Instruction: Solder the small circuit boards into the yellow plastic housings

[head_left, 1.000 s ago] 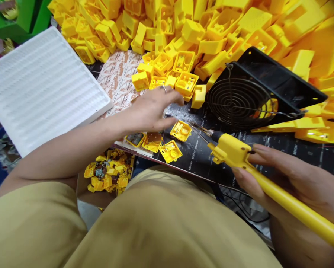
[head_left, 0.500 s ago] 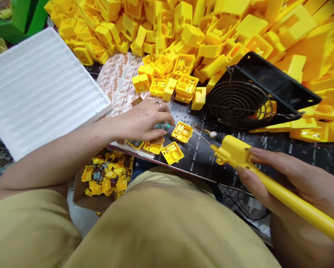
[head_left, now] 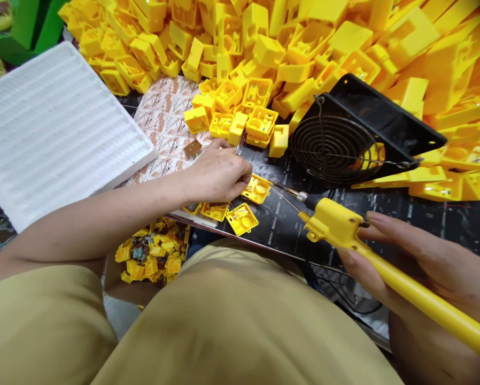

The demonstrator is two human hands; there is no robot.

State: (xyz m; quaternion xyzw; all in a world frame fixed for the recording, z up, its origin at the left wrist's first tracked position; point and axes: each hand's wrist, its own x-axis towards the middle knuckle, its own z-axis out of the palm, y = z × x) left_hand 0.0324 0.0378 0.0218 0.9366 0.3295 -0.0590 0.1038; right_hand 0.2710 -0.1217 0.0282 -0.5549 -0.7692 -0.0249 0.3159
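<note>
My right hand (head_left: 420, 262) is wrapped round a yellow soldering iron (head_left: 344, 227) with a trigger-like body. Its metal tip and a thin feed tube point left, close to the right edge of a small open yellow plastic housing (head_left: 257, 189). My left hand (head_left: 223, 174) is closed at that housing's left edge, fingers curled downward. What those fingers hold, if anything, is hidden behind the knuckles. Just below lies another open yellow housing (head_left: 242, 219) with a thin wire in it. A third housing (head_left: 215, 212), partly covered by a brown piece, sits under my left wrist.
A black fan with a wire guard (head_left: 332, 144) stands beyond the iron. Yellow housings (head_left: 260, 123) are heaped along the back. A white foam tray (head_left: 63, 133) lies at left, a small brown board (head_left: 192, 148) nearby. Below the bench edge is a box of yellow parts (head_left: 154, 256).
My left hand has moved right onto the housing's left edge and its fingers have curled in. The brown board behind it is now more exposed. The soldering iron stays near the housing.
</note>
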